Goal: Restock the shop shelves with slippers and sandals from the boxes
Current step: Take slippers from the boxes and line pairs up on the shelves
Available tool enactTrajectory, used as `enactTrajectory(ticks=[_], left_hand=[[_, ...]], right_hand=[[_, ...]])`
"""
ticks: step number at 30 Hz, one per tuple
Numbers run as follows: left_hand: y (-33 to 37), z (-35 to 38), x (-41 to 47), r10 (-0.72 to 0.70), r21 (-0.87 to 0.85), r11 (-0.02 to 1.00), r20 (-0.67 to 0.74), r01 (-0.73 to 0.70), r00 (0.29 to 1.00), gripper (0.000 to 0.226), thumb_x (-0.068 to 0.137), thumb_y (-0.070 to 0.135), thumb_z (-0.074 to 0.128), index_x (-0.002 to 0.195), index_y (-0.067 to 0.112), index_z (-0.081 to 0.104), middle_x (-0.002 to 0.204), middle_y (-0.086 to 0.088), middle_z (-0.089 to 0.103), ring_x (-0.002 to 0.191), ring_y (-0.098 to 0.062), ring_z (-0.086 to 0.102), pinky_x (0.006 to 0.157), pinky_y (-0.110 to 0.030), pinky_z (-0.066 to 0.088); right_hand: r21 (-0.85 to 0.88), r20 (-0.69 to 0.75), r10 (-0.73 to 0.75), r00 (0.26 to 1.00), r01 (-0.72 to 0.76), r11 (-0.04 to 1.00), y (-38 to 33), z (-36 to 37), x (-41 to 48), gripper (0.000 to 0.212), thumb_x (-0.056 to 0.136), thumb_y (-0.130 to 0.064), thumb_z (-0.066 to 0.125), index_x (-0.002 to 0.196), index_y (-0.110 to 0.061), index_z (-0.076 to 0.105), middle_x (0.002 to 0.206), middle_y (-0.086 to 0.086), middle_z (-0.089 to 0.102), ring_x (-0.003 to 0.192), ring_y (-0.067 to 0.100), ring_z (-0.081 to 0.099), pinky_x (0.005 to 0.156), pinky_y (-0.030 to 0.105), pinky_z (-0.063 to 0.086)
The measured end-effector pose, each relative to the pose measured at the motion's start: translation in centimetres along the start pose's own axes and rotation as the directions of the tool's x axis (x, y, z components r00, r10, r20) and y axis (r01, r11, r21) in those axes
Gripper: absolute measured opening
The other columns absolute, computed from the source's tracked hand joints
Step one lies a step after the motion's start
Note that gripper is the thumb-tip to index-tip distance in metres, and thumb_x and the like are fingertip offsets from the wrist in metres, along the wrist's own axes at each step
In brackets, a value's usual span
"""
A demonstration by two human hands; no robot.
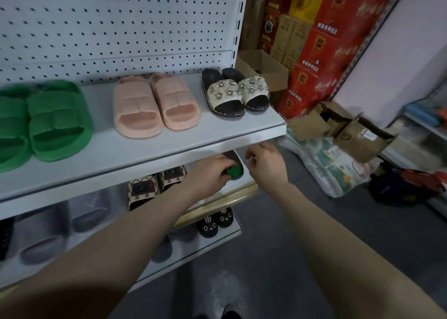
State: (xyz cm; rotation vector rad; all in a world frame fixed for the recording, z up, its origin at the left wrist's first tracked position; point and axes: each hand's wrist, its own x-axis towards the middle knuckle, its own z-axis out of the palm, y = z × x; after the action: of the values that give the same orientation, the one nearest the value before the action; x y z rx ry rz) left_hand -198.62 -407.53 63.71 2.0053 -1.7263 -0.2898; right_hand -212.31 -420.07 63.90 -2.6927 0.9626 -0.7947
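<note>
I see the left grip (210,174) reaching in under the top shelf (150,149), its fingers curled over a dark slipper (231,157) with a green part at its near end. The slipper lies at the right end of the second shelf (243,182). The right grip (266,166) hangs just right of that slipper, close under the top shelf's front edge. It is released, with the fingers loosely bent and nothing in them. Just left of the left grip, on the same second shelf, stands a pair of patterned sandals (154,185). Directly above both grips, on the top shelf, sits a pair of beaded sandals (238,91). A pair of pink slippers (154,105) is further left, and a pair of green slippers (46,125) is furthest left. Below the left grip, on the lowest shelf in view, I can make out black slippers with bunny faces (216,222), and blurred grey slippers (60,224) off to the lower left. To the right of the right grip, opened cardboard boxes (338,127) lie on the floor, with stacked red cartons (321,47) above and behind them.
</note>
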Motion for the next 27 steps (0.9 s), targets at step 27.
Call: enactTrajectory(ticks=[27], left_hand=[[-20.9, 21.2, 10.3, -0.306, 0.205, 0.932, 0.007, 0.299, 0.952, 0.066, 0.105, 0.036, 0.037, 0.156, 0.024, -0.003, 0.163, -0.01, -0.01, 0.15, -0.031, 0.004, 0.12, -0.038, 0.017]], right_hand=[[0.069, 0.202, 0.001, 0.979, -0.015, 0.998, 13.8, 29.0, 3.0, 0.069, 0.077, -0.027, 0.039, 0.146, -0.024, 0.041, 0.149, 0.01, 0.04, 0.126, 0.041, 0.047, 0.098, 0.045, 0.047]])
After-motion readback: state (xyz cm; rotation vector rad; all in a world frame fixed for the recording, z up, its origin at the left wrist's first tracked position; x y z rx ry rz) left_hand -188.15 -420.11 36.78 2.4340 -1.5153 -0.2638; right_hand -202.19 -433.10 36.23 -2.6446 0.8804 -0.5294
